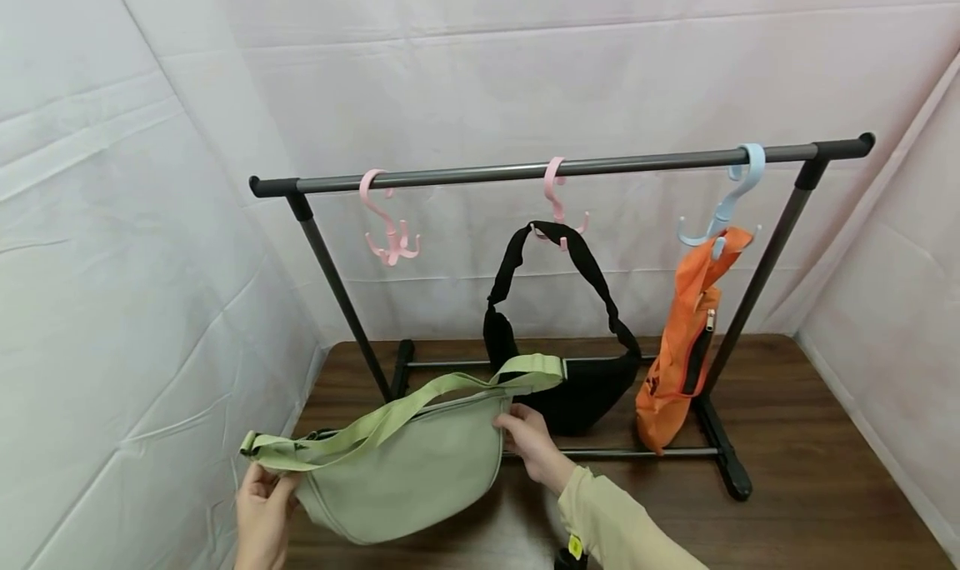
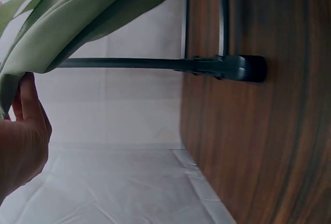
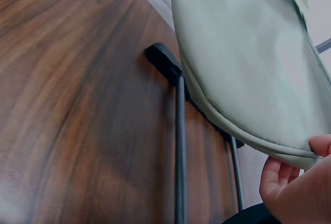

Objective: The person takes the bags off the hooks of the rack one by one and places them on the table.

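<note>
A pale green crossbody bag with a lighter green strap is held up in front of the rack. My left hand pinches its left end, close under the strap's buckle; in the left wrist view the fingers are at the bag's lower corner. At the bag's right end my right hand grips the edge, thumb on the front face. The right wrist view shows the bag's piped seam running to that hand. The strap arches loosely over the top of the bag.
A dark metal rack stands on the wooden table. A bare pink hook hangs at left. A black bag hangs from the middle pink hook, an orange bag from the blue hook. White cloth surrounds the table.
</note>
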Demonstrator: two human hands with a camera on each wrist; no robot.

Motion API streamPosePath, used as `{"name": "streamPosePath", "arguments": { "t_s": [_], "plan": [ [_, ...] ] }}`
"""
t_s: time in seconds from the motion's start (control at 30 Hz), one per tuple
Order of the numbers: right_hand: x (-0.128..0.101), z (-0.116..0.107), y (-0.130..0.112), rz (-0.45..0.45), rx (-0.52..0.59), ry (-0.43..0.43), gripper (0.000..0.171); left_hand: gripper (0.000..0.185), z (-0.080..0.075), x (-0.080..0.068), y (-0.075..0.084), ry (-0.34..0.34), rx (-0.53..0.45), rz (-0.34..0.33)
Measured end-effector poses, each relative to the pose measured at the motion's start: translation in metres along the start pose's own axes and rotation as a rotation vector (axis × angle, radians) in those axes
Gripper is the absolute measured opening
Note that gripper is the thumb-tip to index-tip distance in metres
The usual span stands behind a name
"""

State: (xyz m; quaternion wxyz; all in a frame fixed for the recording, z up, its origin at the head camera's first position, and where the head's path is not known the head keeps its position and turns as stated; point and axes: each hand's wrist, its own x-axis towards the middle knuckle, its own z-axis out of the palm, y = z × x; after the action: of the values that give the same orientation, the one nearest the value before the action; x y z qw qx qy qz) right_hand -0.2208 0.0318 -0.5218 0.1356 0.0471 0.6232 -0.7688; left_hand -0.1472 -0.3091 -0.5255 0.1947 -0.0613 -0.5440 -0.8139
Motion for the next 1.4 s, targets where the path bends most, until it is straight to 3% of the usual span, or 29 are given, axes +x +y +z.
{"name": "streamPosePath", "arguments": {
  "t_s": [0.1,0.17,0.27,0.37,0.5,0.7,0.8,1.03,1.23,1.4],
  "plan": [
    [-0.005,-0.001,0.004,0.022,0.003,0.027,0.026,0.041,-0.056,0.017,-0.052,-0.038,0.056,-0.018],
    [-0.009,-0.001,0.007,0.03,0.01,0.047,0.025,0.047,-0.085,0.026,-0.08,-0.036,0.09,-0.042],
    [-0.015,0.001,0.013,0.042,0.025,0.07,0.024,0.052,-0.101,0.032,-0.098,-0.002,0.133,-0.088],
    [-0.022,0.004,0.021,0.065,0.037,0.076,0.021,0.05,-0.104,0.031,-0.102,0.084,0.205,-0.153],
    [-0.031,0.011,0.033,0.117,0.039,0.071,0.019,0.036,-0.102,0.028,-0.097,0.222,0.305,-0.245],
    [-0.034,0.023,0.051,0.187,0.053,0.058,0.021,0.022,-0.115,0.029,-0.099,0.343,0.439,-0.289],
    [-0.034,0.031,0.059,0.21,0.06,0.073,0.015,0.019,-0.114,0.029,-0.094,0.392,0.5,-0.326],
    [-0.034,0.046,0.073,0.203,0.077,0.112,0.013,0.02,-0.105,0.026,-0.075,0.394,0.516,-0.298],
    [-0.031,0.053,0.083,0.189,0.083,0.123,0.01,0.021,-0.11,0.031,-0.075,0.444,0.622,-0.408],
    [-0.027,0.057,0.087,0.221,0.037,0.152,0.008,0.022,-0.082,0.03,-0.049,0.406,0.663,-0.47]
  ]
}}
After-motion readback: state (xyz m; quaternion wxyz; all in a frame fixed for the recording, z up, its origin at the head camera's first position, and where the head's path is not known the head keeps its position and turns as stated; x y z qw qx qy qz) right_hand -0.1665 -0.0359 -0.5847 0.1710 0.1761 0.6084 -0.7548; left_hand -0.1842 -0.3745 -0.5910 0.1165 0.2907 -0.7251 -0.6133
